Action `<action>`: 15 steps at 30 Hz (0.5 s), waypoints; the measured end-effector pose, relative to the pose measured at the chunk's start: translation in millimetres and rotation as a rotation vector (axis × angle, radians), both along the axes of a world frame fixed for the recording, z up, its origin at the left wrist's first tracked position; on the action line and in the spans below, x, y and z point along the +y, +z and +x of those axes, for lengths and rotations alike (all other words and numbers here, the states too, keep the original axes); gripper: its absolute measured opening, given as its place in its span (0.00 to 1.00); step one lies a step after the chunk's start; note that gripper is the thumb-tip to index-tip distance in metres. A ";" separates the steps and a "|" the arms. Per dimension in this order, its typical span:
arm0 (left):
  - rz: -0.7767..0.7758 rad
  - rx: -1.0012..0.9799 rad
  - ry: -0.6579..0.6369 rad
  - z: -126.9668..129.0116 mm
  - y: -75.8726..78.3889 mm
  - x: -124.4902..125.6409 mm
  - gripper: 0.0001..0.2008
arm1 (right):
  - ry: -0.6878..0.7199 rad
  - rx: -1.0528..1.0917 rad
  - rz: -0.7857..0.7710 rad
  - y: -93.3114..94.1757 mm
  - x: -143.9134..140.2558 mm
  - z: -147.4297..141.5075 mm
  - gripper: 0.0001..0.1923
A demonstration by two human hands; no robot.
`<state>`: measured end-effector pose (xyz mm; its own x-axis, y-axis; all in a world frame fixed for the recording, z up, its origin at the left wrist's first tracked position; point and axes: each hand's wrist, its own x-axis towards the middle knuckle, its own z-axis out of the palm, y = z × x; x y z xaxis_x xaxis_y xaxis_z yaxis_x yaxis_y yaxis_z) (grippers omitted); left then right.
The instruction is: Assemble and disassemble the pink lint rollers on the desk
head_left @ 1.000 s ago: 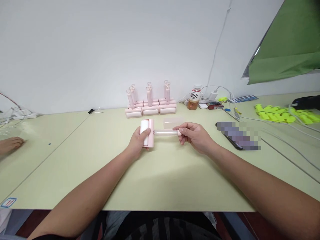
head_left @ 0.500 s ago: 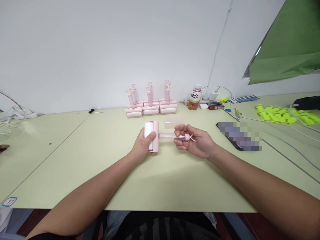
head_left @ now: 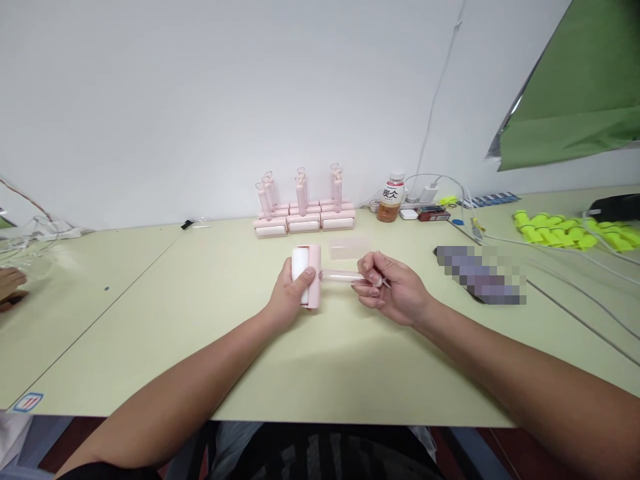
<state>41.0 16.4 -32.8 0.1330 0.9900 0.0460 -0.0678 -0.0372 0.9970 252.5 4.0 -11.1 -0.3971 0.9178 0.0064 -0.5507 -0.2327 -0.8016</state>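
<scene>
Our left hand grips the pink lint roller; our right hand, at three o'clock, pinches its clear handle above the tabletop.

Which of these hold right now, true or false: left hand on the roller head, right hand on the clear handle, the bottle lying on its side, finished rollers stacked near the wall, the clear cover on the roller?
1. The left hand grips the pink roller head. True.
2. The right hand holds the clear handle of the lint roller. True.
3. The drink bottle lies on its side. False: it stands upright near the wall.
4. Pink rollers stand in a stacked group near the wall. True.
5. The clear cover is fitted over the roller head. False: it lies on the table just behind the hands.
</scene>
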 end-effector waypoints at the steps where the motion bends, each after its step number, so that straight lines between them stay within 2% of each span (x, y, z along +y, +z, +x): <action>1: -0.004 0.006 -0.002 -0.4 -0.2 0.3 0.23 | -0.001 -0.006 0.003 -0.4 -0.5 -0.1 0.16; 5: 0.013 0.012 -0.023 -2.4 1.7 1.1 0.25 | 0.019 -0.029 0.065 1.0 -2.0 1.4 0.15; 9: 0.105 0.081 -0.106 -5.6 5.5 10.1 0.26 | -0.009 -0.061 0.156 14.0 -1.0 9.2 0.13; 12: 0.172 0.126 -0.142 -6.3 6.1 30.9 0.29 | -0.134 -0.018 0.192 28.5 3.6 20.8 0.08; 14: 0.226 0.270 -0.061 -2.6 5.5 49.4 0.28 | -0.241 0.026 0.197 36.1 8.2 29.9 0.05; 15: 0.266 0.384 -0.028 1.2 5.1 58.9 0.24 | -0.289 0.041 0.201 38.5 10.7 34.0 0.05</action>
<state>42.2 75.4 -27.7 0.2162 0.9465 0.2396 0.2994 -0.2979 0.9064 286.5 14.7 27.3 -0.1170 0.9710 0.2086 -0.6038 0.0972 -0.7912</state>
